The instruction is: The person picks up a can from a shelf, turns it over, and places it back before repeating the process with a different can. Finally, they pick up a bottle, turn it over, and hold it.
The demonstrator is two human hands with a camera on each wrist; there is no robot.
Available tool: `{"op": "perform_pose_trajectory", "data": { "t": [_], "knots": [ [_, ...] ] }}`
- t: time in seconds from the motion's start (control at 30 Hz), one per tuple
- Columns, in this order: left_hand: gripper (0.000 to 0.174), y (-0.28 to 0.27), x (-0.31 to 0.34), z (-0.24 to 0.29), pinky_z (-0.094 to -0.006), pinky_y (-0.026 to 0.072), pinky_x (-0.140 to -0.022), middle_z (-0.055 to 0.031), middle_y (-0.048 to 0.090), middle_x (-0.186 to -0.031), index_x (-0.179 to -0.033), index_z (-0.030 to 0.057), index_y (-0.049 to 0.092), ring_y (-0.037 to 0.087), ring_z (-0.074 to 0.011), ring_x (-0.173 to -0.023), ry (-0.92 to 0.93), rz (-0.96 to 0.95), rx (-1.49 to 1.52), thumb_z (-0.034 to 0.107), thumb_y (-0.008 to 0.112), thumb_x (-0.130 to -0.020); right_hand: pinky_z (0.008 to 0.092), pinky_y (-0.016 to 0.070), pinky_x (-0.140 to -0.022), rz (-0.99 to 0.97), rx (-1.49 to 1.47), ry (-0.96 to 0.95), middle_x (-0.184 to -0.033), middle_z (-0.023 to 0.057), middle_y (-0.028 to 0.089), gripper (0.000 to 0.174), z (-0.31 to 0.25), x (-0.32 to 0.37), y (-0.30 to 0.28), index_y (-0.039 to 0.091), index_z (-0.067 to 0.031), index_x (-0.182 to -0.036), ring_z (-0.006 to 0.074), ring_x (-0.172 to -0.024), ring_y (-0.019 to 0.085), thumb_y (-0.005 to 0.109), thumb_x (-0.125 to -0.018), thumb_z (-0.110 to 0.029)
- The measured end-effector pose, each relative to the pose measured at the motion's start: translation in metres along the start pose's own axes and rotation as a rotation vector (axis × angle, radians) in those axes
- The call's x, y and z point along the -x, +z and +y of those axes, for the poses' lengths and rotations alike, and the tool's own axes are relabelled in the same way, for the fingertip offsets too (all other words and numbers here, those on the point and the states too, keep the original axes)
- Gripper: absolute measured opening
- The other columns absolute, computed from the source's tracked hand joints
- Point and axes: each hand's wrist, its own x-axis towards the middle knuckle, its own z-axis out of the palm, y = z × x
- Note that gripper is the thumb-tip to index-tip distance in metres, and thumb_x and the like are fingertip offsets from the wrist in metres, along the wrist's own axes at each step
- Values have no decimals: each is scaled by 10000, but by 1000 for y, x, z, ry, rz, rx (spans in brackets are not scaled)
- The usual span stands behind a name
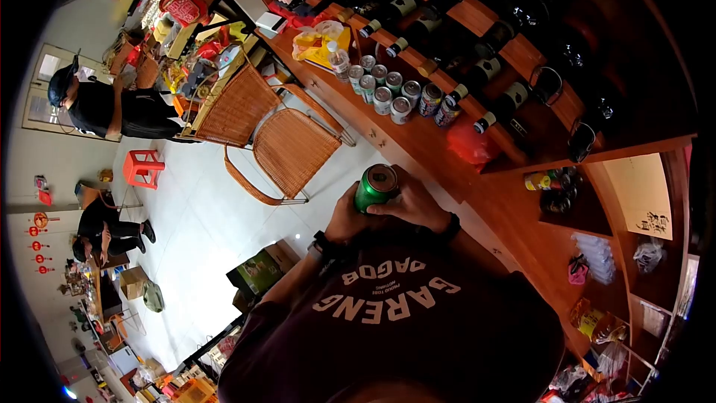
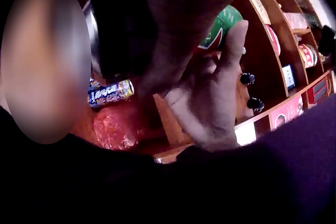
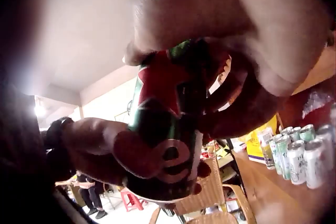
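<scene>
Currently a green can [image 1: 375, 186] is held in both hands, top facing up, just off the front edge of the wooden worktop [image 1: 436, 168]. The left hand [image 1: 344, 216] is wrapped round its side, fingers curled against it. The right hand [image 1: 414, 205] is curled over its rim. A row of cans [image 1: 395, 93] is seen further along the worktop, well apart

You stand at a long wooden counter [image 1: 406, 138] under a rack [image 1: 477, 15] of dark bottles. Beside the counter, 2 wicker chairs [image 1: 287, 151] sit on a pale tiled floor [image 1: 201, 216], with 1 red stool [image 1: 142, 167] beyond, near a white wall [image 1: 52, 164].
</scene>
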Motion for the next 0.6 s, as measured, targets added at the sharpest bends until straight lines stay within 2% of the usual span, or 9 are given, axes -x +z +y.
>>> {"op": "perform_pose_trajectory", "data": {
  "t": [0.07,0.13,0.2,0.4,0.47,0.5,0.53,0.57,0.6],
  "knots": [
    [602,1,-12,11,-356,543,-882,-140,700,-1136,-1245,2,582,685,-237,-997,57,56,-198,76,857,-715,377,541,-889,41,-16,14,-1148,135,668,654,-8,-2,-4,611,-35,-1219,281,-1040,673,892,-742,-383],
    [583,-4,-20,3,-351,538,-907,-155,700,-1141,-1240,-1,593,688,-241,-1021,63,41,-209,97,856,-728,366,567,-818,141,184,-121,-1080,139,710,676,-3,-5,-4,643,-29,-1195,274,-940,707,891,-719,-440],
    [598,-8,-30,-9,-349,532,-935,-153,700,-1148,-1253,5,593,683,-233,-1055,75,13,-189,92,860,-725,374,568,-822,195,126,-74,-1068,135,725,649,0,-6,-4,665,-30,-1166,286,-932,713,896,-707,-426],
    [691,-27,-66,7,-375,520,-987,-153,647,-1268,-1385,10,489,629,-260,-1192,33,-173,-198,33,812,-774,386,564,-812,250,137,-15,-1045,155,724,684,14,-34,-11,677,-29,-1149,313,-946,708,887,-684,-483],
    [721,-32,-86,12,-377,521,-986,-160,632,-1289,-1419,16,458,618,-255,-1206,120,-151,-262,18,793,-782,396,563,-819,302,176,32,-1052,155,724,682,29,-45,-9,673,-30,-1162,316,-950,706,880,-693,-479],
    [746,-35,-96,9,-404,520,-988,-195,617,-1311,-1452,16,422,613,-299,-1228,118,-185,-233,32,769,-791,401,562,-820,328,147,92,-1062,155,724,698,33,-48,-11,672,-35,-1173,319,-952,706,877,-689,-495],
    [746,-37,-105,7,-404,520,-988,-195,617,-1311,-1452,16,422,613,-299,-1228,118,-206,-233,32,769,-791,407,561,-822,350,115,154,-1072,155,724,714,38,-50,-11,672,-41,-1184,323,-954,706,873,-685,-511],
    [744,-40,-117,5,-418,519,-988,-210,609,-1323,-1461,19,412,603,-323,-1244,174,-232,-346,49,756,-802,410,562,-820,355,241,227,-1105,151,720,730,58,-51,-8,669,-63,-1212,326,-953,709,863,-686,-531],
    [741,-43,-128,5,-432,518,-987,-226,600,-1335,-1470,22,403,593,-348,-1259,231,-256,-461,67,742,-812,410,562,-820,369,240,233,-1105,151,720,730,65,-54,-12,669,-63,-1212,326,-953,709,863,-686,-531]
  ]
}}
